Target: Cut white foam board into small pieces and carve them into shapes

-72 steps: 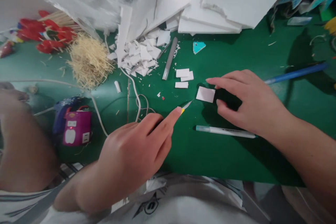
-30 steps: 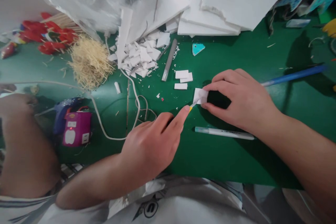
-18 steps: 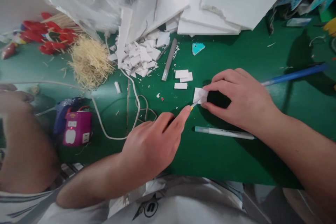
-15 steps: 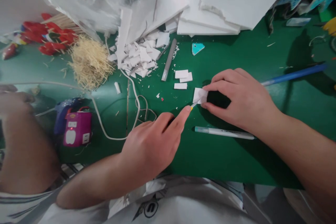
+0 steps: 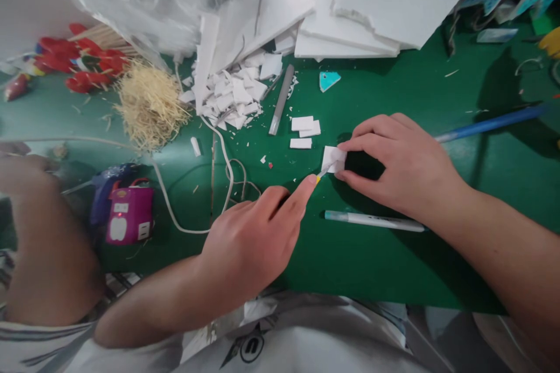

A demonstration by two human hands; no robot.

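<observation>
My left hand (image 5: 258, 236) is closed around a craft knife (image 5: 318, 179), of which only a bit of yellow and the thin blade show. The blade tip lies over a small white foam board square (image 5: 330, 158) on the green table. Thumb and fingertips of my right hand (image 5: 400, 163) pinch that square at its right edge. Left of it lie several small white strips (image 5: 301, 143), two of them overlapping. A white marker with a teal end (image 5: 371, 220) rests below my right hand.
White foam sheets (image 5: 371, 0) and a heap of white scraps (image 5: 236, 93) stand at the back, near a grey cutter-like stick (image 5: 282, 99). To the left are straw-coloured shavings (image 5: 151, 105), a purple power socket (image 5: 129, 215), a white cord (image 5: 166, 210) and another person's arm (image 5: 48, 233).
My left hand has drawn back very slightly with the knife. My right hand and the foam square look the same. At the left, the other person's arm has shifted a little.
</observation>
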